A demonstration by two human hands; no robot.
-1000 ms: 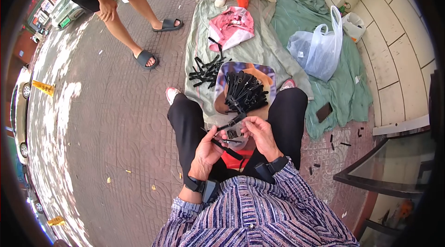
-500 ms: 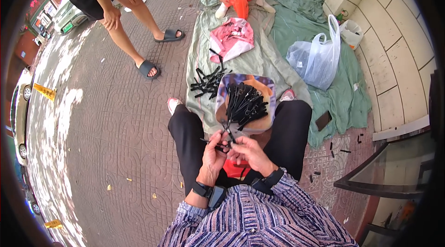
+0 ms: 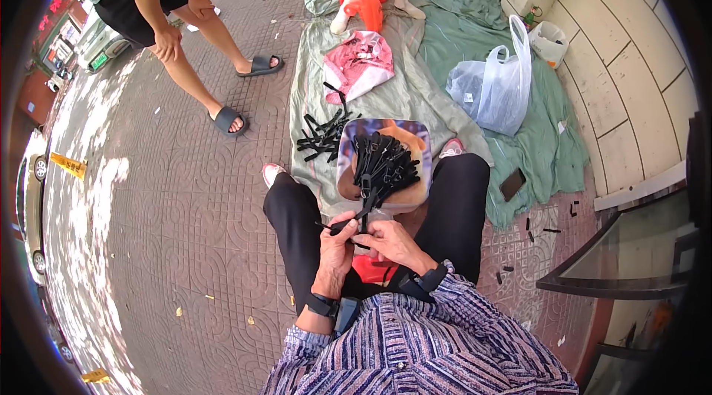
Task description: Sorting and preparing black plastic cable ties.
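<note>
Both of my hands meet over my lap, between my knees. A black strap point(image 3: 366, 208) with a small buckle runs up from my fingers toward a pile. My left hand point(image 3: 336, 252) is closed on its lower end, and a thin dark end sticks out on the left. My right hand point(image 3: 398, 244) pinches the same strap from the other side; its fingertips are partly hidden. Just beyond is a stool-like seat with a printed top point(image 3: 421, 137), bearing a heap of black buckled straps point(image 3: 384, 161). More black straps point(image 3: 317, 139) lie loose on the cloth to its left.
A pink-and-white bag point(image 3: 360, 65) lies ahead on pale green sheeting point(image 3: 304, 83). To the right are a clear plastic bag point(image 3: 493, 98), a phone point(image 3: 512, 184) and scattered black bits point(image 3: 552, 230). One person stands bent at left; another sits ahead. A glass-panelled frame point(image 3: 623, 258) stands right.
The strap between my hands now stretches out straighter toward the heap, its buckle near the heap's front edge. My right hand has turned slightly and drawn in. The whole view has shifted a little.
</note>
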